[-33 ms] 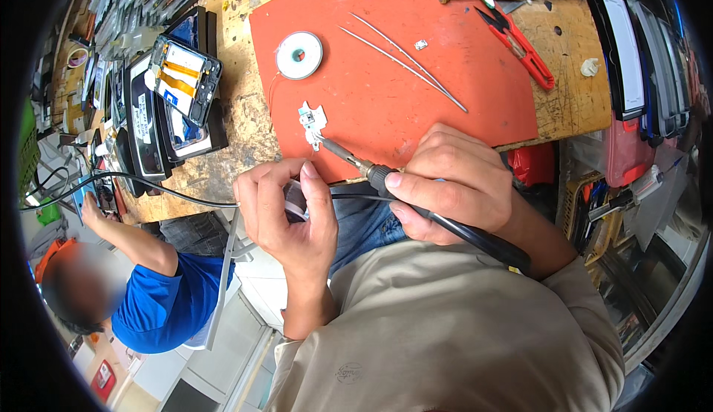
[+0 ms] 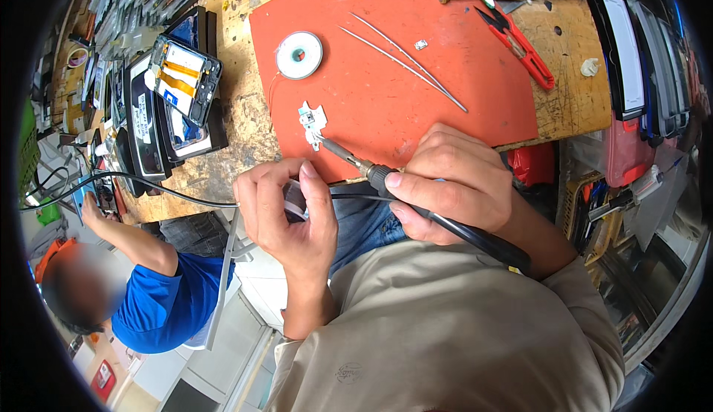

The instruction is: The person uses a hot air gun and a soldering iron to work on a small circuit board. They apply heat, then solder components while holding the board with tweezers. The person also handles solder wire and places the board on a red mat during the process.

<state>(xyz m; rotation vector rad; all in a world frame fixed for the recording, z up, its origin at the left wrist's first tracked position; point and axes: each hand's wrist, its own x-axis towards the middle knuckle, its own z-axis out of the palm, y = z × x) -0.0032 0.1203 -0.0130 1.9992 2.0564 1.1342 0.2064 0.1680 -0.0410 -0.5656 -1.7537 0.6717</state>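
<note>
My right hand [image 2: 453, 185] grips a soldering iron [image 2: 380, 178] by its black handle, its cable trailing beneath my wrist. The iron's tip meets the lower end of a small pale circuit board [image 2: 312, 121], which lies on an orange-red mat [image 2: 356, 108]. Close below the board, my left hand [image 2: 286, 211] is curled, thumb toward fingers, around a small grey-and-white roll [image 2: 295, 200], partly hidden by the fingers. Behind the board lies a white spool of thin wire [image 2: 299, 55]; a fine strand runs from it down the mat's left side.
Tweezers [image 2: 405, 63], a tiny metal part [image 2: 421, 44] and red-handled snips [image 2: 520, 48] lie toward the right. Phones and screens [image 2: 182, 93] are stacked at the left. A black cable [image 2: 163, 189] crosses the bench's front edge. A co-worker in a blue shirt [image 2: 174, 293] sits at the left.
</note>
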